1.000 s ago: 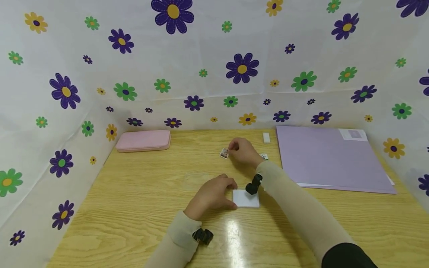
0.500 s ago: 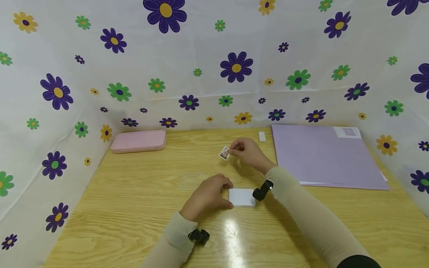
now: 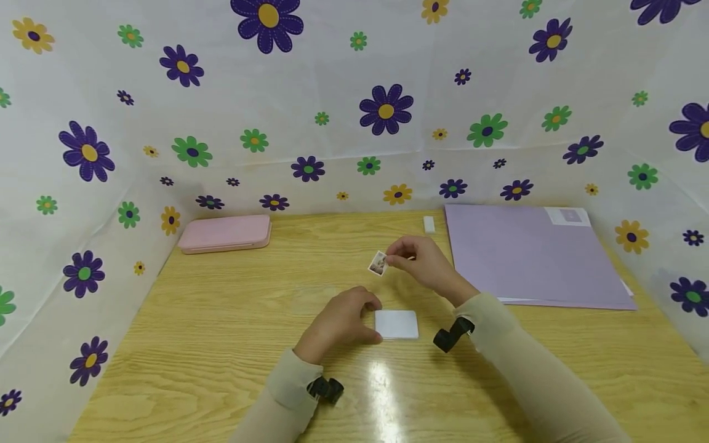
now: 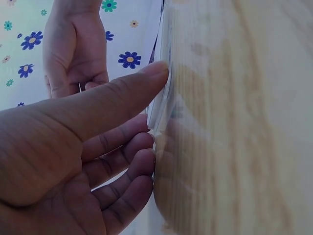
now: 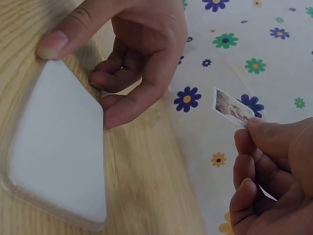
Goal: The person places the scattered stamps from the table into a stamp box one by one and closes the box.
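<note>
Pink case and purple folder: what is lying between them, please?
In the head view, a small white block near the purple folder, and the right hand pinching a small picture; nearer the pink case, the table shows bare.

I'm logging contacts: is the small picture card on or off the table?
Off: the right hand pinches the picture card by its edge, held up with flowered cloth behind it.

The head camera looks forward and down over the table. Both wrist cameras, quite near, share the left hand and the right hand; the dim left view seems turned sideways.
</note>
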{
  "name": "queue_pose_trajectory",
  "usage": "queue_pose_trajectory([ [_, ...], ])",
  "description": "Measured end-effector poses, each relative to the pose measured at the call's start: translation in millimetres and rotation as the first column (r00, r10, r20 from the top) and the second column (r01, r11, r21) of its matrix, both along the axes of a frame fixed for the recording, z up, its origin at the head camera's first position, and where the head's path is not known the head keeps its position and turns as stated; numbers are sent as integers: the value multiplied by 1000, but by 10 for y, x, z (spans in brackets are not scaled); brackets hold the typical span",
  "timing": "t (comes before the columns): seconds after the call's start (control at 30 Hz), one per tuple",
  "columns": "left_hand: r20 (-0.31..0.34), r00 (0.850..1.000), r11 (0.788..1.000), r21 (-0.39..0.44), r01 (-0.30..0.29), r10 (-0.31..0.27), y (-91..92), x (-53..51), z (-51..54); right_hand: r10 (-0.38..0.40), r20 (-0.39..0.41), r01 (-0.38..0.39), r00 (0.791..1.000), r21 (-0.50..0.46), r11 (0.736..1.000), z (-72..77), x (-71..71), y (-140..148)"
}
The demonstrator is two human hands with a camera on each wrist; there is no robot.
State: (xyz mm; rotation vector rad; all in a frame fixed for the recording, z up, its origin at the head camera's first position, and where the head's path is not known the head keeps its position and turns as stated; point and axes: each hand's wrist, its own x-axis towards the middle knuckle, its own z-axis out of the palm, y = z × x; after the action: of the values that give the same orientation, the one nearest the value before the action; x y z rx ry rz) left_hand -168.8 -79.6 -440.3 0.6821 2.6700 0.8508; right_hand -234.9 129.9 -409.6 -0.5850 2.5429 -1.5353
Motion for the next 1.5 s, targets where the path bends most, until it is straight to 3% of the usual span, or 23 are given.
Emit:
queue_pose_trajectory([
  [0.33, 13, 1000, 1000, 5, -6, 6, -8, -25, 20, 52, 52, -54, 997, 36, 998, 5, 154, 99],
  [0.6, 9, 1000, 1000, -7, -3, 3, -2, -18, 37, 141, 78, -146, 987, 59, 988, -89, 272, 110],
  [0.83, 21, 1000, 1000, -4, 1, -1, 0, -11, 34, 171, 103, -183, 980, 113, 977, -141, 380, 83],
  [1.03, 21, 1000, 1000, -6, 2, -2, -2, 3, 32, 181, 85, -193, 980, 162, 968, -253, 406, 75],
  [1.27, 32, 999, 1000, 1, 15, -15, -13, 10, 41, 214, 102, -228, 971, 154, 961, -316, 454, 62],
  [1.5, 22, 999, 1000, 2, 26, -26, -14, 6, 31, 244, 68, -252, 967, 153, 956, -385, 463, 41],
])
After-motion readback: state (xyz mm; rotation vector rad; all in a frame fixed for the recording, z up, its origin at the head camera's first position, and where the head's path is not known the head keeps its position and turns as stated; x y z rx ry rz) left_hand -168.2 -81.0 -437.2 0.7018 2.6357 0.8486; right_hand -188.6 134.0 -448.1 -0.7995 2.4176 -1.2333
